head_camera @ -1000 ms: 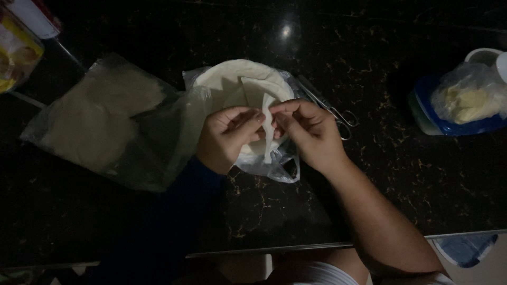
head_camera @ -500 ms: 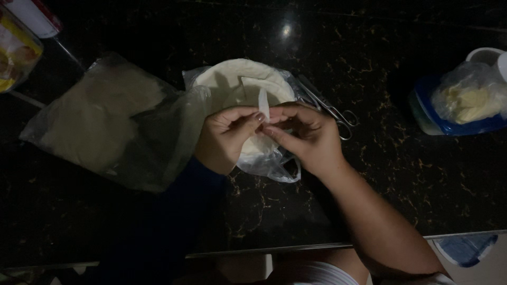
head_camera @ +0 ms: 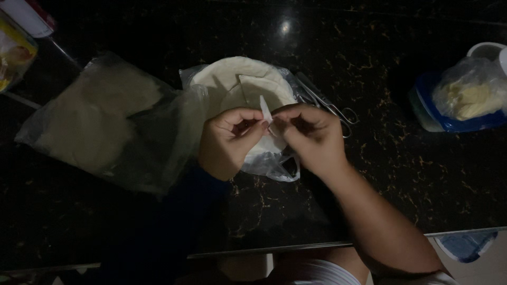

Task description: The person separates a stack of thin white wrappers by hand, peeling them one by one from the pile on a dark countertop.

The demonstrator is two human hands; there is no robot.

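The paper strip (head_camera: 265,109) now stands upright, pinched in both hands' grip above the dark speckled counter (head_camera: 401,174).

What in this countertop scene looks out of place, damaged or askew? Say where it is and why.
The round white sheet in its open plastic wrap has a wedge cut out of it, so it is no longer whole. Metal scissors lie beside it. Both hands, left hand and right hand, pinch a small white strip. Nothing looks spilled.

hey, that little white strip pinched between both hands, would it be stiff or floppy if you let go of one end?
The white strip looks thin and bends between the left hand and right hand, so it is probably floppy. It seems very light and might tear easily, much like the flat round sheets behind it.
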